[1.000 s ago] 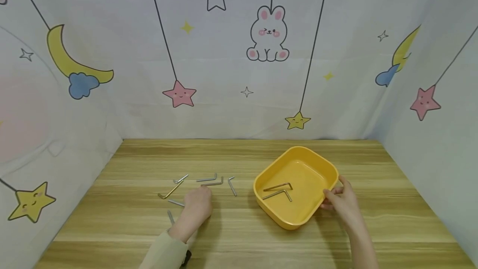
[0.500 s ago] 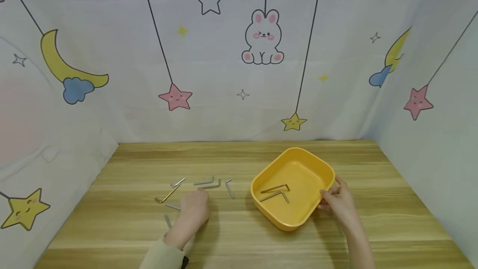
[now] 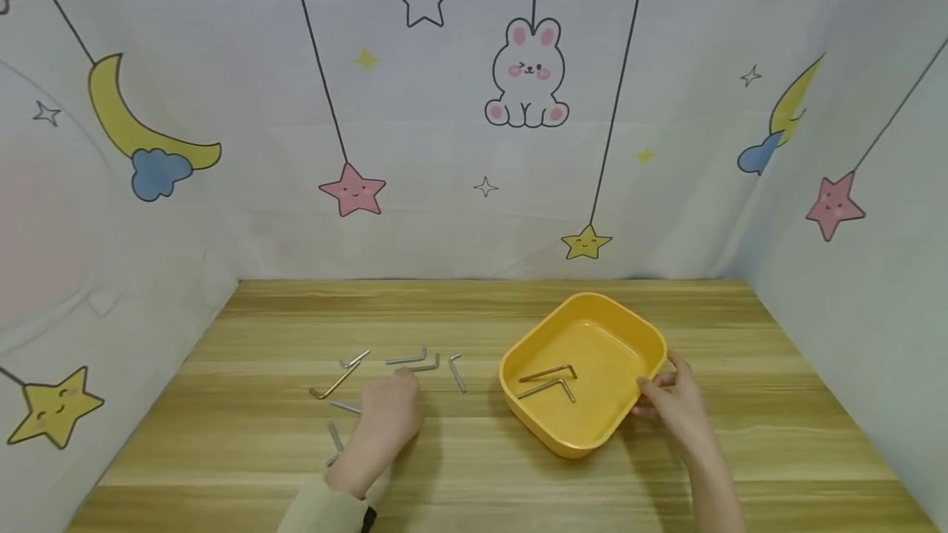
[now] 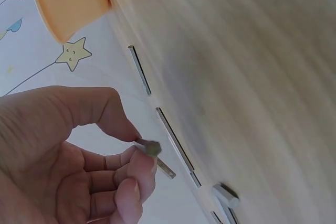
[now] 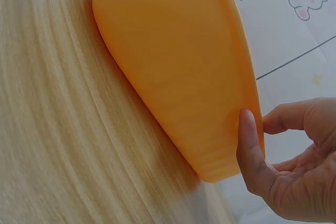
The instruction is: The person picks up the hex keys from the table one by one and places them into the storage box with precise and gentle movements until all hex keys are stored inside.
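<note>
My left hand (image 3: 388,414) is low over the left half of the table, pinching a hex key (image 4: 152,148) between thumb and fingertips. That key's hexagonal end faces the left wrist camera; in the head view the hand hides most of it. Several loose hex keys lie around this hand, among them a brass-coloured one (image 3: 335,381) and a silver one (image 3: 457,373). My right hand (image 3: 677,401) grips the right side of a yellow plastic bin (image 3: 615,336), thumb on the rim and fingers against the outer wall. Two hex keys (image 3: 551,387) rest inside the bin.
The wood-grain table (image 3: 489,484) is enclosed at the back and both sides by a white cloth (image 3: 444,122) printed with stars, moons and a rabbit. Another hex key (image 3: 335,438) lies beside my left wrist.
The head view has shifted slightly. My left hand has barely moved, and a bit more of the hex key beside its wrist shows. My right hand keeps its grip on the bin.
</note>
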{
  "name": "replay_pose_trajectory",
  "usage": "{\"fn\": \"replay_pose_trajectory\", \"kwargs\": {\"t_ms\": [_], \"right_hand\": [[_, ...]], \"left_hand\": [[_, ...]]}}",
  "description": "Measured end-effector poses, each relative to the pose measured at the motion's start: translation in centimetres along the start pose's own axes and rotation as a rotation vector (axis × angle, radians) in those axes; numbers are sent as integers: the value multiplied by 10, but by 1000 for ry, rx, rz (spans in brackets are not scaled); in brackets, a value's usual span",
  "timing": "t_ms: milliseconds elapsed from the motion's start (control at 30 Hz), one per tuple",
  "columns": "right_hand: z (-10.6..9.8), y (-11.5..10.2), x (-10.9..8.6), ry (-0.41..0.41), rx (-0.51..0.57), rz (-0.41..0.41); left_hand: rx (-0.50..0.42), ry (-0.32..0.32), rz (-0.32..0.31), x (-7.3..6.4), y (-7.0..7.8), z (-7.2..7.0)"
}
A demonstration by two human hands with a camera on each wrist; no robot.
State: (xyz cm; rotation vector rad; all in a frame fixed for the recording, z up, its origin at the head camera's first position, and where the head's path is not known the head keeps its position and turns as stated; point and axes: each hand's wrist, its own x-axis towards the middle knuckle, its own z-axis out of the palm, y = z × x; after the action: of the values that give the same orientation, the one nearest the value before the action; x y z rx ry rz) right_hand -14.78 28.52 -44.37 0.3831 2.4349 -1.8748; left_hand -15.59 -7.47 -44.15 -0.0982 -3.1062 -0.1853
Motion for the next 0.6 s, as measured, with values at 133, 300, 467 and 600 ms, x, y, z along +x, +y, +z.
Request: {"fn": "replay_pose_trajectory", "kwargs": {"t_ms": [133, 300, 467, 600], "right_hand": [[0, 0, 0, 0, 2, 0], [0, 0, -1, -2, 5, 1], [0, -1, -1, 1, -5, 4], [0, -1, -2, -3, -11, -1]], "left_hand": [[-7, 44, 9, -1, 3, -1], [-13, 64, 25, 0, 5, 0], [-27, 75, 29, 0, 7, -2], [-2, 86, 46, -2, 10, -5]]}}
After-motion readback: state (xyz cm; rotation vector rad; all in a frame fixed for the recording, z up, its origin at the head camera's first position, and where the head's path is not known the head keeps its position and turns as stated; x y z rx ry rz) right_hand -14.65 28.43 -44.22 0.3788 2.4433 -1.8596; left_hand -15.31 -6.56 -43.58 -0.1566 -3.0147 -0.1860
